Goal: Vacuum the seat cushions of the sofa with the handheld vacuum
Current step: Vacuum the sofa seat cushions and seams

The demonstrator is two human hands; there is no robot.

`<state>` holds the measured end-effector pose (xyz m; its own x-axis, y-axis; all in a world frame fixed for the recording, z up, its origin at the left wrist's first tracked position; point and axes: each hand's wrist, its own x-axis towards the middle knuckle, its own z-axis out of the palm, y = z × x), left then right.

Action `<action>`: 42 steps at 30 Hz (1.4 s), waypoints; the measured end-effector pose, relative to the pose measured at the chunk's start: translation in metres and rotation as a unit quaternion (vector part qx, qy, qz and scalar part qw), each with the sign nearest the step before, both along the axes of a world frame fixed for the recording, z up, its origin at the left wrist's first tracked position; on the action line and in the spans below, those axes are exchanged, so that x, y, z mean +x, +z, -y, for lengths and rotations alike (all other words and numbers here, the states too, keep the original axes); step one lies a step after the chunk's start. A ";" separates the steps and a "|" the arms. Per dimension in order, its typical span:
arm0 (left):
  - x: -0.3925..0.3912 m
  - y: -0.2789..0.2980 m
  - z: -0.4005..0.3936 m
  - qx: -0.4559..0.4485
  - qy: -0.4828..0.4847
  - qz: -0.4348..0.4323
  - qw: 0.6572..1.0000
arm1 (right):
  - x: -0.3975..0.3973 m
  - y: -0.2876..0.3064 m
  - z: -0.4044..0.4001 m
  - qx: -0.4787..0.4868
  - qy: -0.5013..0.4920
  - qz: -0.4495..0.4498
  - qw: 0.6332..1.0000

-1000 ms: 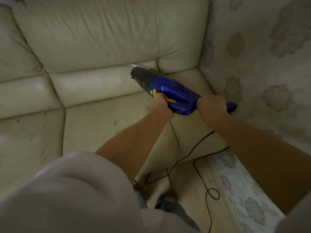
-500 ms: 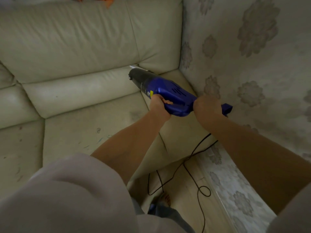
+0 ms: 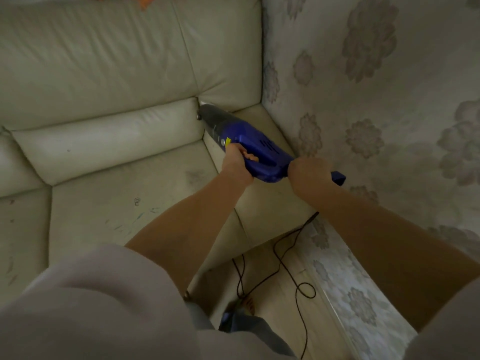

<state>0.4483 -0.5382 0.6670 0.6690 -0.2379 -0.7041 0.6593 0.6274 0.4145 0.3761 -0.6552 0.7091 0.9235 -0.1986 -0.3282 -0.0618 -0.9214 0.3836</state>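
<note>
A blue handheld vacuum (image 3: 259,149) with a dark front canister lies over the narrow right-hand seat cushion (image 3: 262,206) of a cream leather sofa. Its nozzle tip points into the back corner where the seat meets the backrest (image 3: 104,66). My left hand (image 3: 235,162) grips the vacuum's body from the left side. My right hand (image 3: 309,172) is closed around the rear handle. The wide seat cushion (image 3: 124,203) to the left has dark smudges and pen marks.
A wall with floral wallpaper (image 3: 376,100) runs close along the sofa's right side. The vacuum's black cord (image 3: 283,258) trails down to the wooden floor and loops there. My foot (image 3: 248,305) stands by the sofa's front edge. My grey sleeve fills the lower left.
The view has shifted left, so the sofa corner sits further right. The vacuum's nozzle has pushed deeper into the back corner of the seat. Both hands keep their grip.
</note>
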 end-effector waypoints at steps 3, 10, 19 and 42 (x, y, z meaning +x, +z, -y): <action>-0.011 0.003 -0.014 -0.011 0.036 0.009 0.999 | -0.002 0.005 -0.010 -0.005 0.026 -0.013 1.000; -0.022 0.013 -0.091 0.006 0.135 0.019 0.991 | 0.015 0.010 -0.075 0.011 0.145 -0.009 0.989; -0.020 0.018 -0.237 0.034 0.261 0.026 0.964 | 0.050 0.001 -0.215 0.043 0.281 0.012 0.959; 0.034 0.006 -0.382 -0.012 0.280 0.022 0.960 | 0.114 -0.002 -0.363 0.007 0.297 -0.011 0.955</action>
<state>0.4819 -0.1562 0.6727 0.7260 0.1524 -0.6706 0.1972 0.8880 0.4153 0.4900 -0.2921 0.7069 0.8649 0.3628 -0.3470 0.4811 -0.7964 0.3665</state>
